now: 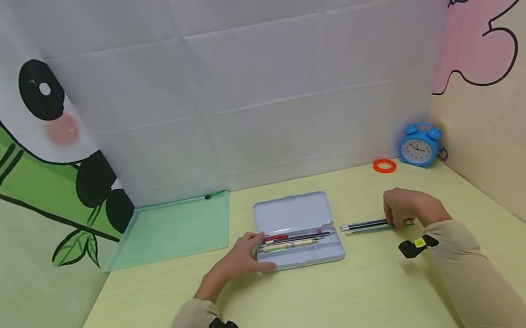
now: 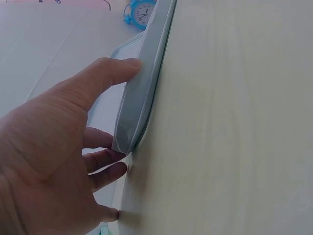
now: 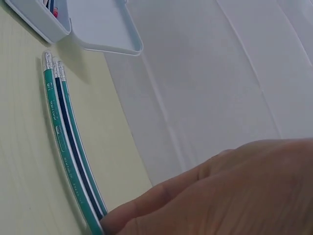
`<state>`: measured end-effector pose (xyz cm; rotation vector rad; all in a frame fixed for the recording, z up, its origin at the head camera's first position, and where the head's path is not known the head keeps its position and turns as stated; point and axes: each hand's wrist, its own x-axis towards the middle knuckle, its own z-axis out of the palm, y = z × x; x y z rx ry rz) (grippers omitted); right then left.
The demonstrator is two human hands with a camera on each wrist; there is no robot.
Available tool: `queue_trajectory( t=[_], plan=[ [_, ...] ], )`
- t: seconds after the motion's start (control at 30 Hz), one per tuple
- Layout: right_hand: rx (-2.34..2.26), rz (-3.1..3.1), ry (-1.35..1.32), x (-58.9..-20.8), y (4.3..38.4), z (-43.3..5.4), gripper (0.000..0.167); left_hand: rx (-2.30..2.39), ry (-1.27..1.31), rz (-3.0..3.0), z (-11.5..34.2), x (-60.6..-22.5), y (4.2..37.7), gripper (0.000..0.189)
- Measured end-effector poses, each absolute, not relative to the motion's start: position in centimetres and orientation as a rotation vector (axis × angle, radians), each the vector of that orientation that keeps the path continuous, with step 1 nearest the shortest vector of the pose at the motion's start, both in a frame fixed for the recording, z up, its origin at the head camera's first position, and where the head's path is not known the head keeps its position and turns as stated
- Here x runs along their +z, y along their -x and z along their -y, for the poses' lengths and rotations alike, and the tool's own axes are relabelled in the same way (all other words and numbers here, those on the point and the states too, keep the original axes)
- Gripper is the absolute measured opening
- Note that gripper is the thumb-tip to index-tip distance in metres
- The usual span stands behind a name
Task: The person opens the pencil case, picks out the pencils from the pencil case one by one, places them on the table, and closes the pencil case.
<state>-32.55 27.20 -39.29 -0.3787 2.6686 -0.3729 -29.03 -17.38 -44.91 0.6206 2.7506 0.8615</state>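
Observation:
A light blue pencil case (image 1: 329, 252) lies with its lid raised at the middle of the table. Inside its tray are several pens and pencils (image 1: 297, 238), one with a red part. My left hand (image 1: 241, 255) grips the case's left end, its thumb on the front wall (image 2: 139, 98) and the other fingers around the end. To the right of the case, my right hand (image 1: 408, 206) pinches a bundle of green and dark pencils (image 1: 364, 225) lying side by side. Their silver-capped eraser ends point toward the case in the right wrist view, and the far ends are hidden by the hand.
A green mesh zip pouch (image 1: 177, 229) lies flat at the back left. At the back right are an orange-red ring (image 1: 384, 166) and a blue alarm clock (image 1: 419, 146). A white sheet (image 1: 254, 88) hangs along the table's back edge, with walls on both sides.

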Motion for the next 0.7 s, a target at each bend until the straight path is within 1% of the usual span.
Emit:
queue_trajectory(
  t=[0.7],
  plan=[
    [-0.346, -2.699, 0.422, -39.37, 32.91, -26.71, 0.021, 0.881, -0.629, -2.740, 17.50, -44.83, 28.92, 0.101]
  ],
)
